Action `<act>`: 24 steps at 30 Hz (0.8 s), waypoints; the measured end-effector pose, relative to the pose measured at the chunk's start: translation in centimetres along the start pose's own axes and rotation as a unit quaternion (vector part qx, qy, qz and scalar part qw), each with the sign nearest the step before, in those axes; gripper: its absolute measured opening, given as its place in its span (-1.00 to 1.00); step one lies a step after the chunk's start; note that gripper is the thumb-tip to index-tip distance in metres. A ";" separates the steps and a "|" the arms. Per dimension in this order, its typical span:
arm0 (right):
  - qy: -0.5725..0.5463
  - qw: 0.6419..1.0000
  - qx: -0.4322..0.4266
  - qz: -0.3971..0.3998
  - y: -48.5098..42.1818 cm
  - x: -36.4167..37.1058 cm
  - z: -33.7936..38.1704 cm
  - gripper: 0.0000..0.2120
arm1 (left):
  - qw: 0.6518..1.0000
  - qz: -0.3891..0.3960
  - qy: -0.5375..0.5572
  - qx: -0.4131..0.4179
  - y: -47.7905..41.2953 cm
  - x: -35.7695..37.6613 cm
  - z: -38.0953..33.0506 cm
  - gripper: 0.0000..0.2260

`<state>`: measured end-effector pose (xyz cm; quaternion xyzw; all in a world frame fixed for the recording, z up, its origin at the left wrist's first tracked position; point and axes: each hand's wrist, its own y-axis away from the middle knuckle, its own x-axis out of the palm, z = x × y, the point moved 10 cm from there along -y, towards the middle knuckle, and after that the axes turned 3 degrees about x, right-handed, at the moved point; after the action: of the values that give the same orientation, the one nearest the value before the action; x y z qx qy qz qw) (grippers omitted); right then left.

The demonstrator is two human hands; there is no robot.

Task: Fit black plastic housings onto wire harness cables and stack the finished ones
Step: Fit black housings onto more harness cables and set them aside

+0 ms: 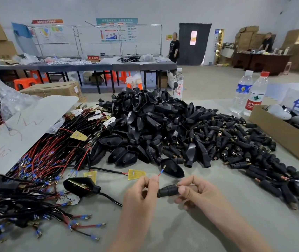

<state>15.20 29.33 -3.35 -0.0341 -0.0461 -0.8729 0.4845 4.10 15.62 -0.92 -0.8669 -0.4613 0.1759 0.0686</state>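
Note:
My left hand [141,191] pinches a thin red wire [160,172] with a blue sleeve and metal tip that sticks up above my fingers. My right hand [197,190] grips a small black cylindrical housing [167,190], its open end turned toward the left hand. A big heap of black shell housings [141,124] fills the table's middle. Small black connector sleeves [236,142] spread to its right. Red and black wire harnesses [50,153] with yellow boards lie at the left. One harness fitted in a black shell [81,186] lies left of my hands.
A cardboard box [279,135] with grey parts stands at the right edge. Three water bottles [254,95] stand behind the heap. A white sheet [26,124] lies at the left. Two people stand far off by tables and cartons.

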 end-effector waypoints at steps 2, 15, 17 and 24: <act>-0.007 1.000 -0.002 -0.010 0.0 -0.2 0.1 -0.69 | 0.999 0.002 0.038 -0.028 0.0 0.0 0.3 -0.64; -0.003 0.996 -0.029 -0.083 0.2 -1.7 1.1 -0.87 | 0.992 -0.003 0.124 0.001 -0.1 0.1 -0.3 -0.76; -0.001 0.995 -0.031 -0.098 0.2 -2.2 1.2 -0.85 | 0.992 -0.012 0.124 0.006 -0.2 -0.4 -0.2 -0.78; 0.001 0.989 -0.031 -0.147 0.3 -3.9 1.0 -0.82 | 0.987 0.116 -0.080 0.081 0.4 1.1 -0.7 -0.79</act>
<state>17.50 32.56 -2.75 -0.0413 -0.0228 -0.9358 0.3493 5.28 16.35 -0.64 -0.8893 -0.3454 0.2885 0.0806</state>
